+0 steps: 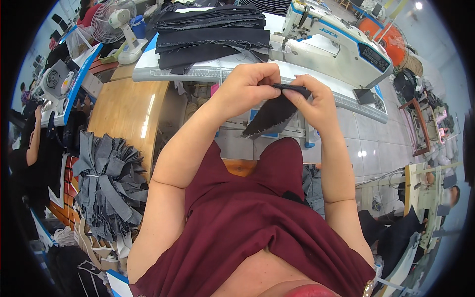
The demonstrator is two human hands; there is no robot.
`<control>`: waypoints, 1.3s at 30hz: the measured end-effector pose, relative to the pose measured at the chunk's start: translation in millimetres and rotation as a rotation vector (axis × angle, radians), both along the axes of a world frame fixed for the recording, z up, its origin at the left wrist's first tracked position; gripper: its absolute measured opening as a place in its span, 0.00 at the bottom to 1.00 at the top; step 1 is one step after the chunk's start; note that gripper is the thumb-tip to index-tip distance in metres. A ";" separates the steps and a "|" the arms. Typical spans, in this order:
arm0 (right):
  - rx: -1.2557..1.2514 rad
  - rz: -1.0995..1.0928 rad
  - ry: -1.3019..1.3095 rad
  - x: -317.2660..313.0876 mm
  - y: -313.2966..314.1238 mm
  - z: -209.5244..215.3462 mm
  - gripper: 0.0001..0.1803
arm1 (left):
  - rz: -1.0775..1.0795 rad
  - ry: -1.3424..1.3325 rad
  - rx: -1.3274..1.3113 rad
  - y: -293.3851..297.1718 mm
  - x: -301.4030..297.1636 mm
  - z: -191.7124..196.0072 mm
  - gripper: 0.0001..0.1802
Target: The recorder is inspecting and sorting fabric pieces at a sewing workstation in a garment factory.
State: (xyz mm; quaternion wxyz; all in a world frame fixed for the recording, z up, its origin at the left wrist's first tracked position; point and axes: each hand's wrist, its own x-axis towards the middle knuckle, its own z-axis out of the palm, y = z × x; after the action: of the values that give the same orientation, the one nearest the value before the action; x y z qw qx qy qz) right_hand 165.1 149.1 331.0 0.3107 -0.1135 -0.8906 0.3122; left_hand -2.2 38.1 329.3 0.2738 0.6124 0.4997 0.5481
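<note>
Between my two hands hangs a dark denim piece (pixel 273 115) with a frayed lower edge, its top edge folded over. My left hand (pixel 250 89) pinches the fold at its left end. On the other end, the thumb and fingers of my right hand (pixel 312 101) close on the same fold. Both hands are just in front of the sewing table's edge (pixel 198 72), above my lap. Behind them stands a white and blue sewing machine (pixel 336 42), and to its left lies a stack of dark denim pieces (pixel 210 39) with frayed edges.
A bundle of grey denim strips (pixel 110 185) is at my left, near a wooden board (pixel 123 111). A fan (pixel 118 22) stands at the far left. A small dark box (pixel 364 95) rests on the table's right end. Other people work at the left.
</note>
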 end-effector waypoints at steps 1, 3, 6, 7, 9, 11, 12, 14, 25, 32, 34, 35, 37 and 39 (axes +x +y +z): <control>-0.099 0.010 0.114 -3.3 -2.7 -3.6 0.08 | -0.029 -0.080 -0.052 -1.3 -0.6 0.8 0.06; -0.341 0.066 0.099 -2.9 -1.2 -8.8 0.08 | -0.109 -0.169 -0.070 0.1 -5.3 -2.9 0.05; -0.741 0.163 0.143 -6.5 -5.9 -10.9 0.07 | -0.208 -0.305 -0.092 0.6 -4.3 -3.8 0.04; -0.900 0.206 0.203 -7.7 -8.6 -11.8 0.07 | -0.225 -0.351 -0.098 -0.1 -2.5 -4.2 0.05; -0.892 0.210 0.191 -10.2 -8.2 -14.3 0.06 | -0.196 -0.286 -0.065 -1.2 -2.0 -4.7 0.07; -0.893 0.228 0.186 -12.5 -4.1 -18.1 0.06 | -0.189 -0.289 -0.078 -0.3 -2.9 -3.6 0.05; -0.900 0.282 0.228 -13.7 -0.1 -22.0 0.09 | -0.169 -0.267 -0.068 0.1 -2.8 -1.4 0.05; -0.994 0.527 0.318 -19.1 6.3 -26.7 0.19 | -0.157 -0.236 -0.060 -0.4 -0.3 6.5 0.04; -1.154 0.815 -0.410 14.6 32.7 -83.3 0.28 | -0.157 -0.818 0.480 -7.5 -66.1 7.6 0.09; -0.844 0.470 -0.571 41.4 38.6 -63.3 0.23 | 0.459 -0.170 -0.116 -73.9 -137.5 -45.3 0.18; -0.475 0.400 -0.724 21.9 33.9 -50.5 0.24 | 0.621 0.294 0.009 -51.5 -106.0 -59.8 0.30; -0.317 0.422 -0.677 11.9 30.6 -49.5 0.23 | 0.455 0.130 -0.034 -36.9 -76.5 -60.6 0.34; -0.038 0.445 -0.692 -7.8 25.2 -42.7 0.20 | 0.024 0.083 -0.088 -8.1 -29.6 -73.9 0.39; 0.061 0.376 -0.686 -14.7 22.2 -29.2 0.18 | -0.242 0.066 -0.221 14.7 -4.5 -92.3 0.35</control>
State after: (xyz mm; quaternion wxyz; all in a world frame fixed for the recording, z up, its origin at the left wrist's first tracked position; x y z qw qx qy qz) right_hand 150.4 171.3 301.8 -0.0646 -0.0368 -0.9568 0.2812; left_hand -6.7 52.8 237.0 0.3868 0.6522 0.4880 0.4323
